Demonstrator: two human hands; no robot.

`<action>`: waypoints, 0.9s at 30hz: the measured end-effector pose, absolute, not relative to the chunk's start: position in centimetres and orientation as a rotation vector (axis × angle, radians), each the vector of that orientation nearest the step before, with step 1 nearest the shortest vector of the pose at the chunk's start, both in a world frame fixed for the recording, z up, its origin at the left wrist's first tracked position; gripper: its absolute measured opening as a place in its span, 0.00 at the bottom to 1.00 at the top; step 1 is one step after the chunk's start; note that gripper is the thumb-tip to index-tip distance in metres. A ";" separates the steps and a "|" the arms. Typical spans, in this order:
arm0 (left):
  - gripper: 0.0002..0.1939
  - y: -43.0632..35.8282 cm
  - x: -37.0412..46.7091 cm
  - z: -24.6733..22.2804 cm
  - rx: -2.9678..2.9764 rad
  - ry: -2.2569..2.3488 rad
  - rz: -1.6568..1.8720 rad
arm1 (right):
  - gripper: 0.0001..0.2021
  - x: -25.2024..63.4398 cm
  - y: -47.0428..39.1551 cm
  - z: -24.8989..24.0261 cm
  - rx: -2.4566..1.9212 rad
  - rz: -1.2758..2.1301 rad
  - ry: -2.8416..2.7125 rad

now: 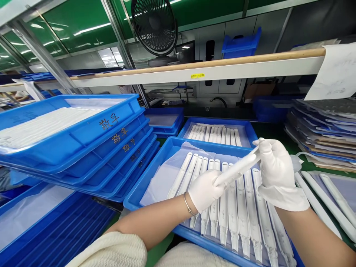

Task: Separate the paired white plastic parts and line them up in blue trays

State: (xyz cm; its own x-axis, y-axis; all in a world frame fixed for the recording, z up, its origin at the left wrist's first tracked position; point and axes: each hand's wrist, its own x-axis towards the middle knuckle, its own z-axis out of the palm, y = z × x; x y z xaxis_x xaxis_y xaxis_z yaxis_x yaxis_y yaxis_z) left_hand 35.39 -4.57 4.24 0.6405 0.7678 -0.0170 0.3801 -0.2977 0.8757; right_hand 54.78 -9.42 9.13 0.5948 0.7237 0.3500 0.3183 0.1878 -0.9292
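Both my hands wear white gloves. My left hand [207, 191] is closed round the near end of a long, narrow white plastic part [236, 170], held tilted above a blue tray [136, 193]. At the part's far end, the fingers of my right hand [275, 167] are pinched together on a thin white edge; whether that edge is a separate piece I cannot tell. Below my hands, several similar white plastic parts [224, 218] lie side by side on a translucent sheet [158, 181] in the tray. Their shaped, narrower ends point toward me.
Stacked blue trays [69, 148] stand at left, the top one filled with white strips. Behind is another blue tray [251, 133] of white parts. More white parts [330, 200] lie at right, below a pile of sheets [322, 129]. A shelf [167, 76] with a fan [154, 27] crosses above.
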 end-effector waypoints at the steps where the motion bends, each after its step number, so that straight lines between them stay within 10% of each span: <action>1: 0.14 -4.8 35.3 4.3 1.931 0.904 0.511 | 0.20 54.9 -9.5 9.2 -1.428 0.322 -0.953; 27: 0.19 -5.9 35.2 4.3 1.845 0.848 0.560 | 0.19 53.9 -9.1 10.2 -1.218 0.597 -0.818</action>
